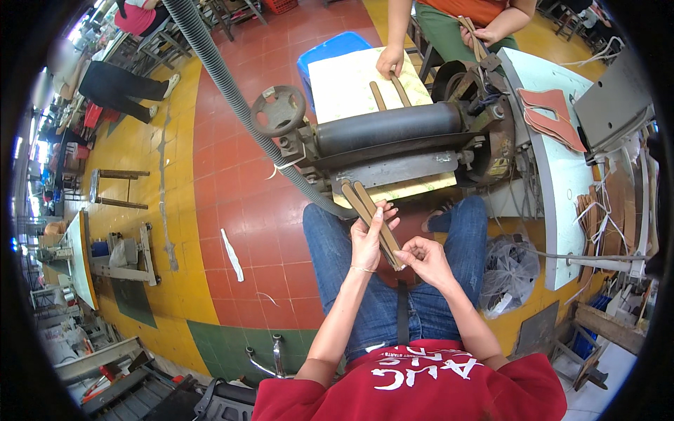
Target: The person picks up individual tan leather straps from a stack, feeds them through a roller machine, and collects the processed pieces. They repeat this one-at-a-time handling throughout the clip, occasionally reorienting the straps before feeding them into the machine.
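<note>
Red short-sleeved fabric shirt with white lettering (449, 401) worn nearest, long brown round-ended strips (369, 205) held beyond it

Above the blue denim trousers (328, 261), the flat, leather-like strips are held slantwise, their far ends pointed toward the dark roller machine with a grey metal frame (390, 130) but kept short of it. They are clasped by the left grip (366, 242), thumb laid over them; the near end is pinched by the thumb and fingertips of the right grip (426, 263).

Judging by their slimness, little weight is to be expected, with a springy bend and slight fragility; they are probably best taken by the long edges, near mid-length, so that neither is slid out of line.

The undersides are hidden by the left fingers, the stacked layers cannot be counted, and the roller's underside is covered by the frame.
</note>
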The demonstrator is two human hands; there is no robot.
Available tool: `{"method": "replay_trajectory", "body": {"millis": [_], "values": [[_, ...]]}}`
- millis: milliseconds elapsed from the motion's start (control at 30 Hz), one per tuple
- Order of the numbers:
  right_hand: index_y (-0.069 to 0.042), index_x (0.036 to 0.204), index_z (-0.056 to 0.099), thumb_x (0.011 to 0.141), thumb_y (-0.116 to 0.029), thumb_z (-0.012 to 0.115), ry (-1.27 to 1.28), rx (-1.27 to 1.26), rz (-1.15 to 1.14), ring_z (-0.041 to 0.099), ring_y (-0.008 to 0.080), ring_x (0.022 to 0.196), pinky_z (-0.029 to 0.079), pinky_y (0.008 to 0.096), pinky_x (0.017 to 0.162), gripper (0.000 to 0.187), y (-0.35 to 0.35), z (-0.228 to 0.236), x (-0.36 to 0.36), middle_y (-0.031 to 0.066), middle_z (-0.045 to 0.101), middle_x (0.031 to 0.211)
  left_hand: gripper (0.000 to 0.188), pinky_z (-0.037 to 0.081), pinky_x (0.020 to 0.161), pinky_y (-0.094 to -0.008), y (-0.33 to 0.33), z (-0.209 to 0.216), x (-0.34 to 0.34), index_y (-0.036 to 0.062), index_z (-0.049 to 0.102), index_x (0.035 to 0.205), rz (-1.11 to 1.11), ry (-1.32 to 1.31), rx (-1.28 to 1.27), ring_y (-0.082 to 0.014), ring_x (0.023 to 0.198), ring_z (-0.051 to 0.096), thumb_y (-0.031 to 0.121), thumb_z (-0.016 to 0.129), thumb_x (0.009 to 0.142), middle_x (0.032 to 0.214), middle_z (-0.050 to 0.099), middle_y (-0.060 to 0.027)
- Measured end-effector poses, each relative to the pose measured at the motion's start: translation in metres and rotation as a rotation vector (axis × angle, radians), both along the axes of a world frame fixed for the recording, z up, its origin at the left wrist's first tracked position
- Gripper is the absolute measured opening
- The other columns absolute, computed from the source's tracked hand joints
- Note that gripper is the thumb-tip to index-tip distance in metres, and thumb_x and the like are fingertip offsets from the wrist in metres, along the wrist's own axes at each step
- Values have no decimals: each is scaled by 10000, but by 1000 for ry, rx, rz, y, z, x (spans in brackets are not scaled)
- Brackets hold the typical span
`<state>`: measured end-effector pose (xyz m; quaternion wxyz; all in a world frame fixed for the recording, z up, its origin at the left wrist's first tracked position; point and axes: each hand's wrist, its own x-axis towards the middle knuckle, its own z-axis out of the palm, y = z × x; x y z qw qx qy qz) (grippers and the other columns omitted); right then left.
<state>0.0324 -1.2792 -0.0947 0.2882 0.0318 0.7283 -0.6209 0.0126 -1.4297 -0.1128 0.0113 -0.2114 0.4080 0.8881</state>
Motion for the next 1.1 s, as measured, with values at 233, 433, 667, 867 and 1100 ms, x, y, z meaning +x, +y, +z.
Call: {"method": "replay_trajectory", "body": {"millis": [233, 433, 667, 867, 1100], "values": [[-2, 833, 540, 873, -117, 607, 35, -107, -274, 549, 61, 572, 467, 209, 500, 139, 11, -19, -17, 25, 594, 662, 453, 533, 809, -355, -3, -3, 4, -34, 465, 1220, 37, -56, 35, -216, 1009, 575, 327, 469, 946, 1140, 550, -151], [-11, 858, 560, 882, -173, 605, -120, -124, -394, 534, 84, 476, 411, 197, 423, 170, 13, -40, -56, 50, 606, 683, 533, 478, 884, -419, -15, -13, 23, -9, 419, 1266, -8, -62, 263, -251, 1039, 540, 406, 328, 945, 1139, 536, -137], [14, 1294, 350, 850, -287, 650, -167, -228, -579, 625, 169, 810, 506, 242, 631, 615, -10, -38, -72, 111, 603, 966, 424, 510, 871, -358, -11, -13, 31, -47, 433, 1243, 2, -95, 229, -230, 981, 579, 278, 324, 993, 1083, 555, -144], [-11, 1008, 611, 791, -166, 716, -82, -162, 4, 602, 73, 697, 485, 210, 640, 287, 1, -22, 2, 29, 648, 830, 334, 532, 835, -339, -6, -6, 13, -40, 489, 1203, 14, -98, 56, -235, 936, 624, 156, 511, 933, 1001, 611, -147], [25, 859, 630, 810, -117, 684, 21, -50, -133, 617, 78, 643, 485, 217, 569, 160, -3, -16, 13, 48, 655, 684, 247, 552, 786, -341, 0, 1, 6, -24, 554, 1074, -3, -96, 18, -225, 902, 639, 152, 569, 902, 1028, 623, -163]]}}
